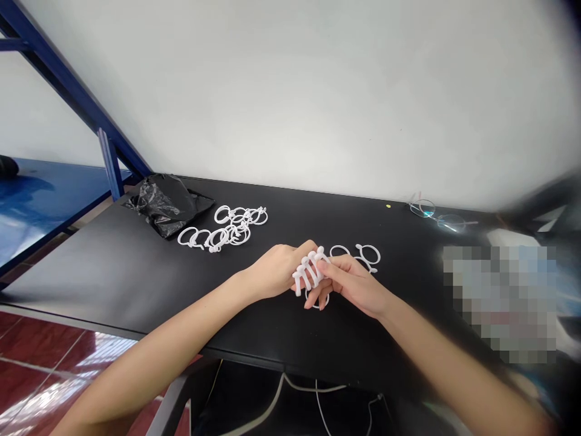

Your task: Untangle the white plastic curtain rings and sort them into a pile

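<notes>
Several white plastic rings (308, 270), which look like shower curtain rings, sit side by side at the fingers of my left hand (276, 269). That hand is closed around them, its fingertips partly hidden. From the right, my right hand (354, 281) pinches the ring at the row's right end between thumb and fingers. Just behind my right hand lie loose rings (370, 254) on the black table, and another ring (323, 301) shows below its fingers. Farther left, a bunch of rings (218, 239) lies beside a second bunch (240, 215).
A crumpled black plastic bag (170, 203) lies at the table's back left. Eyeglasses (447, 222) rest near the wall at right, left of a pixelated area (503, 297). The black table (113, 272) meets a white wall; cables (281, 393) hang below its front edge.
</notes>
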The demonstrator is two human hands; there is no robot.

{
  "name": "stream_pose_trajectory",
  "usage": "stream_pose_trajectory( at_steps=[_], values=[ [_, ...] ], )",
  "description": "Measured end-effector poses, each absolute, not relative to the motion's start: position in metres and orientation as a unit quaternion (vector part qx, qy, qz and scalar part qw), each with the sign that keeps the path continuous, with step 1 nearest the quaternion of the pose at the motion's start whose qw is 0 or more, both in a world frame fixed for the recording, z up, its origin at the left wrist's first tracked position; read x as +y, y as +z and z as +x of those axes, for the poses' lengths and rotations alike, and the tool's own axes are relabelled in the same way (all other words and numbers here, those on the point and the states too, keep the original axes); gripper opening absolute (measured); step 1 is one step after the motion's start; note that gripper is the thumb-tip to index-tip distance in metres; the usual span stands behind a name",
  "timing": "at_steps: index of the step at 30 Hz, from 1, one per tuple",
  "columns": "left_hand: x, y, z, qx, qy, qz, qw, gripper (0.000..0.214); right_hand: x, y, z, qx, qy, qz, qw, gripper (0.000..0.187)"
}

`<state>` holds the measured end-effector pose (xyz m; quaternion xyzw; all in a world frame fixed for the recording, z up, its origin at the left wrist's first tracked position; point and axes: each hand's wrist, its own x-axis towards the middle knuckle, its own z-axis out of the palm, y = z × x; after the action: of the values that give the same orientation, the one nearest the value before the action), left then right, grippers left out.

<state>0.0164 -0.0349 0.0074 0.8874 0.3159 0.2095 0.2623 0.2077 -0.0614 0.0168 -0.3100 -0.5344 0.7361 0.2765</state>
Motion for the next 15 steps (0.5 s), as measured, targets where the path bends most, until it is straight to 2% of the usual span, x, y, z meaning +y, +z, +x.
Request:
stream_pose_trajectory(
  at_steps=[6,10,15],
  values=[
    [-0.0358,0.0075,0.017,0.29,0.183,0.905,0.252,0.026,-0.0638,0.0153,0.2041,-0.562,0.722,-0.312,0.257,0.046],
    [-0.0365,0.004,0.0172,0.282,0.179,0.926,0.176,0.029,-0.0628,0.0154,0.2047,-0.551,0.729,-0.323,0.247,0.056],
    [-0.0367,0.0035,0.0181,0.268,0.191,0.928,0.172,0.005,-0.0642,0.014,0.2019,-0.538,0.736,-0.325,0.25,0.057]
  ],
)
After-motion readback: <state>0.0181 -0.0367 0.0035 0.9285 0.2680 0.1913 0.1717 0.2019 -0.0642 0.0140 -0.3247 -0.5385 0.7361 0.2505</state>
